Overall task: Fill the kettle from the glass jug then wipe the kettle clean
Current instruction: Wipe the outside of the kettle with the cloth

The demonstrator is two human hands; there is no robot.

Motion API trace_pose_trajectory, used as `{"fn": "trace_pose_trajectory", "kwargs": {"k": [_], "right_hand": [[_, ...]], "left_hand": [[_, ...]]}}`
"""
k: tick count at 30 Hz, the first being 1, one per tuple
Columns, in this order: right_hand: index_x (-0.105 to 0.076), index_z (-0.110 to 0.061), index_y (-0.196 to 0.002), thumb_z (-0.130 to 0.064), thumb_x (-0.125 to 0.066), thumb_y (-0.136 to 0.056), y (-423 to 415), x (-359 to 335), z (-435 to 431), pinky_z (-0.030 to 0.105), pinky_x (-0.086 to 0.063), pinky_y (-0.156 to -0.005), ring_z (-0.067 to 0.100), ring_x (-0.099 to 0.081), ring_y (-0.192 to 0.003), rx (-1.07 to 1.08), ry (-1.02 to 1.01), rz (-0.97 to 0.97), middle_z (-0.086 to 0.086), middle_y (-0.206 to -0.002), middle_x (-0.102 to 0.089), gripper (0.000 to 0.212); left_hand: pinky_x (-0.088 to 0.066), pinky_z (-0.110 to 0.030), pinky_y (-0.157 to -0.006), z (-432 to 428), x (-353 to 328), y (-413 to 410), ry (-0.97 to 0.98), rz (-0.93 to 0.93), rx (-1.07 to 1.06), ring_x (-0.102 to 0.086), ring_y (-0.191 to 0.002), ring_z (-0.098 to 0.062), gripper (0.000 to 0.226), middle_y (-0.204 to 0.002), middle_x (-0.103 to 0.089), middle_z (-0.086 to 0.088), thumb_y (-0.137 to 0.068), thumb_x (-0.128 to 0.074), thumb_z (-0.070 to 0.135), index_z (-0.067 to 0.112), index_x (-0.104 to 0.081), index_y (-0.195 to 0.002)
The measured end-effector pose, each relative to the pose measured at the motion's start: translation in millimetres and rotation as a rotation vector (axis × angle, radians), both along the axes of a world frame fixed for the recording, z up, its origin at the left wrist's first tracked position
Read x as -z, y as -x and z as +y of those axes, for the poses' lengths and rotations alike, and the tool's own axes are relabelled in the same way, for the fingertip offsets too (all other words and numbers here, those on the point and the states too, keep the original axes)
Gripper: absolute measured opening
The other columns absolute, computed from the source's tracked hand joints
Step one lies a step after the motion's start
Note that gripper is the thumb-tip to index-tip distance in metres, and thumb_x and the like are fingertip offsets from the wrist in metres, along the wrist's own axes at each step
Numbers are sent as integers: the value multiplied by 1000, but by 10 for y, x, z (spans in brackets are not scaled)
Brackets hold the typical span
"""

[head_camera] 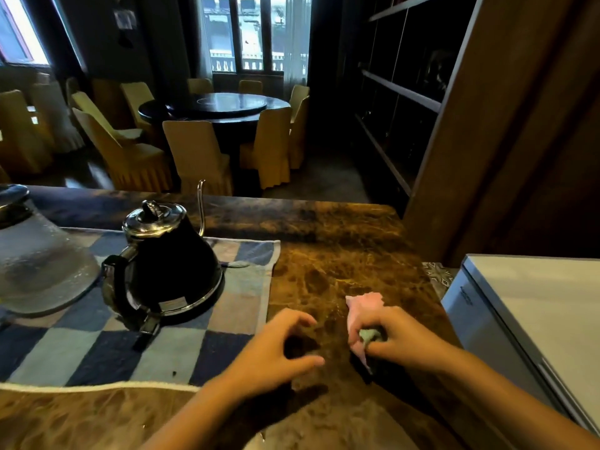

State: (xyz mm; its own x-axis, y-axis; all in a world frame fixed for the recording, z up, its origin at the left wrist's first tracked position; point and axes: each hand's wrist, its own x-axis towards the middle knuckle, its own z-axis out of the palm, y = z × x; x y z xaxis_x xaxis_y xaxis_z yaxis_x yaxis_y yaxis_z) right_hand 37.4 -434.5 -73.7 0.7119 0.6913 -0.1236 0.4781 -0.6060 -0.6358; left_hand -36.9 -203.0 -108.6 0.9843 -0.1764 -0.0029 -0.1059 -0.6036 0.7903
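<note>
I am judging the filling to be behind me: the lid [154, 219] is sitting closed on the kettle [175, 264] and the glass jug [42, 271] is standing upright at the left, so the wiping step is the one in hand. My right hand [399, 339] is gripping a crumpled cloth [362, 306] low over the counter [341, 254], fingers curled round it, with a pink fold sticking out ahead and a pale green patch showing in the fist. My left hand [276, 349] is hovering just beside it, holding nothing, fingers loosely arched; whether the tips are touching the stone I cannot tell.

The kettle is resting on a checked towel [201, 349], ahead and to the left of both hands and apart from them. The next move, as I am reading it, is calling for the cloth to travel up and left to the kettle's body, while the free hand is taking the handle [113, 287] to steady it.

The kettle is a dark, glossy cone with a chrome lid, a chrome band at the base and a thin gooseneck spout [201, 206] that could easily snag the cloth. The jug is thick, dimpled glass flaring wide at the bottom. The towel is looking soft and woven in blue squares, and the counter is polished brown stone with marbled veins — slick, I am guessing.
</note>
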Motion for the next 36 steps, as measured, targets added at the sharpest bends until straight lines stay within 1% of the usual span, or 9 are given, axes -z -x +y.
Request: {"fn": "trace_pose_trajectory", "kwargs": {"k": [4, 11, 14, 17, 21, 24, 28, 32, 36], "right_hand": [[-69, -23, -79, -16, -67, -73, -63, -230, 81, 35, -53, -86, 3, -65, -87, -15, -91, -55, -7, -84, -71, 9], [-60, -13, -77, 2, -70, -78, -205, -857, 45, 15, -42, -61, -1, -54, -66, -69, -247, 60, -9, -72, -58, 18], [-59, -18, -77, -7, -72, -81, -227, -1082, -100, 20, -45, -60, 6, -58, -69, -70, -363, 254, -7, -72, -61, 18], [-57, -15, -80, -17, -72, -81, -220, -1198, -175, 15, -44, -50, 3, -58, -56, -215, -402, 488, -9, -69, -64, 16], [-56, -14, -85, -16, -60, -87, -278, -1104, -109, 18, -44, -55, 0, -52, -44, -348, -365, 767, -12, -61, -64, 5], [-62, -19, -82, -15, -62, -89, -472, -884, -20, 18, -40, -52, 4, -50, -51, -171, -304, 648, -8, -69, -63, 8], [-65, -15, -84, -18, -69, -86, -778, -593, 111, 17, -39, -49, 9, -50, -56, 97, -265, 342, -4, -71, -64, 5], [-67, -21, -81, -16, -70, -85, -862, -412, 165, 18, -45, -64, 6, -59, -72, 143, -240, 64, -7, -78, -65, 7], [-72, -21, -88, -19, -72, -82, -784, -212, 71, 27, -52, -79, 8, -64, -87, 60, -104, -160, -5, -90, -69, 7]], "left_hand": [[-48, -16, -87, -451, -103, -33, 33, -46, -23, -53, -102, 11, 53, -110, -57, 24, -67, -68, 62, 46, -50, -114], [-54, -21, -75, -365, -585, -241, 132, -217, -66, -64, -85, 1, 22, -90, -68, 11, -84, -58, 10, 26, -66, -97], [-50, -16, -66, -147, -901, -212, 246, -68, 26, -64, -76, -7, 23, -84, -70, 0, -87, -56, -2, 13, -72, -96], [-51, -19, -65, 66, -1230, -92, 266, 172, 171, -59, -76, -19, 22, -84, -67, -12, -92, -55, 17, 2, -69, -100], [-56, -24, -69, 189, -1435, 2, 263, 380, 328, -66, -72, -13, 22, -75, -71, 1, -87, -56, 28, 27, -74, -74], [-53, -21, -58, 223, -1315, -233, 184, 264, 117, -64, -62, -7, 31, -62, -66, 8, -92, -57, 18, 29, -73, -67], [-51, -21, -55, 302, -932, -722, -79, 26, -181, -64, -70, -14, 17, -77, -72, -9, -90, -59, 14, 16, -75, -93], [-47, -17, -66, 269, -697, -843, -183, -96, -187, -60, -66, 2, 15, -70, -65, 15, -87, -63, 13, 17, -76, -94], [-50, -19, -75, 261, -478, -700, -376, -146, -123, -64, -81, -1, 18, -90, -72, 12, -86, -62, 21, 27, -74, -98]]}}
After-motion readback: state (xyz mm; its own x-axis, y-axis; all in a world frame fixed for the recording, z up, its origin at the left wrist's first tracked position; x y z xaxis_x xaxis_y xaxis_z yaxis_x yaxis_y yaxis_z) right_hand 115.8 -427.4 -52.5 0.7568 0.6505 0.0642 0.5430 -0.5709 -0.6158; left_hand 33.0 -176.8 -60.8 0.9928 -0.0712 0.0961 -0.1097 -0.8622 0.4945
